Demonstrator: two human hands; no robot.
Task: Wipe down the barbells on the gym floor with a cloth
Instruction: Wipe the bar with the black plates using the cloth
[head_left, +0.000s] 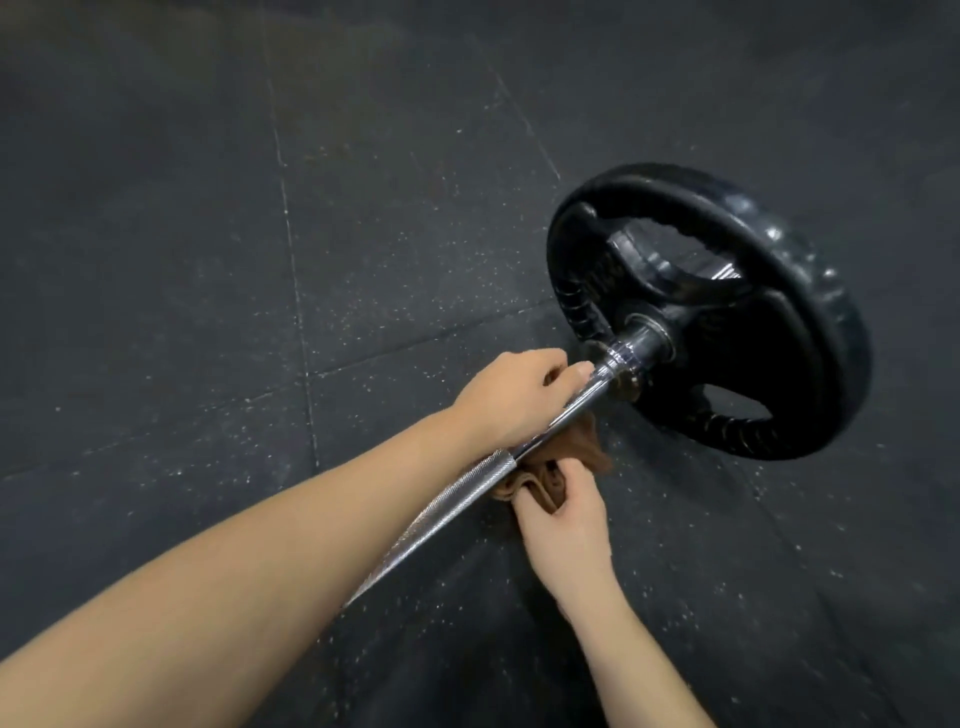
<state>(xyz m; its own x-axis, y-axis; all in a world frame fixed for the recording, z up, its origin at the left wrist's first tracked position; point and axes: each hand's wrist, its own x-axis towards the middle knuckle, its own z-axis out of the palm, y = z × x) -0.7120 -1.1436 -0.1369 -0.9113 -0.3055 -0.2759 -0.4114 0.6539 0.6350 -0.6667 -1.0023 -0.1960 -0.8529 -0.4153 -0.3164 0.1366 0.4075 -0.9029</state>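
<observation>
The dark rubber floor (182, 260) is spreading out in speckled tiles on every side of the weight plate (779, 364), and its seams are running away up and to the left of it. The black plate is standing on its edge on the floor. It is showing grip cut-outs and a ribbed rim, and it is sitting on the chrome sleeve (644, 343) of the barbell.

The bar (457, 493) is reaching from the hub of the plate down and to the left. It is smooth close to the plate and knurled farther from it, until the left forearm is hiding it.

The left hand (514, 400) is sitting on the far side of the bar, just short of the plate's hub. Its fingers are curling in, its thumb is lying along the bar, and a bit of brown fabric is showing in its grip. The right hand (566, 525) is working on the near side of the bar, a little farther from the plate, with its fingers and thumb clamping a bunched fold of the cloth (587, 447).

The brown cloth is hanging under the smooth part of the bar, near the plate, between the two hands.
</observation>
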